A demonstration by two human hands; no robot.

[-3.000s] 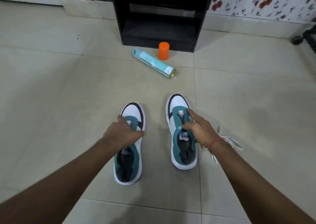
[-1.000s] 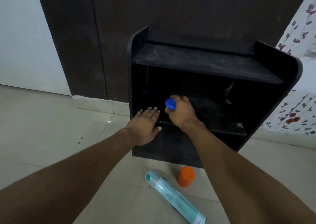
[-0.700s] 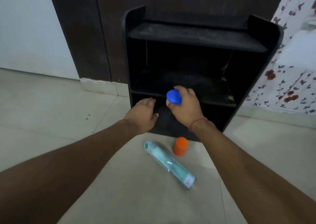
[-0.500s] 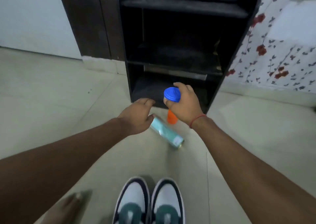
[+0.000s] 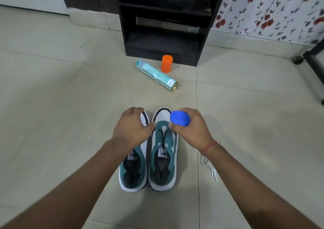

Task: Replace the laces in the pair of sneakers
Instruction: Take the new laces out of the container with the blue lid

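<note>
Kneeling-height view down onto tiled floor [image 5: 52, 116]. Two sneakers [image 5: 162, 151] standing side by side, touching, toes pointing toward black shelf unit [image 5: 164, 22]; teal uppers, white toes, eyelets showing no laces.

Right hand [image 5: 191, 127] hovering over toe of right-side sneaker, fingers and thumb curling round a blue bundle [image 5: 180, 118], gripping it; whether bundle is rolled lace or something else, cannot tell.

Left hand [image 5: 132, 127] resting on front of left-side sneaker, fingers bending down over toe, holding nothing else; grip on shoe itself not clearly shown.

White laces [image 5: 209, 167] lying loose on floor just beside right-side sneaker, partly hiding under right forearm.

Teal spray can [image 5: 157, 74] lying on its side near shelf unit, orange cap [image 5: 166, 63] standing upright just beside it. Flowered cloth [image 5: 270, 10] hanging at upper right.
</note>
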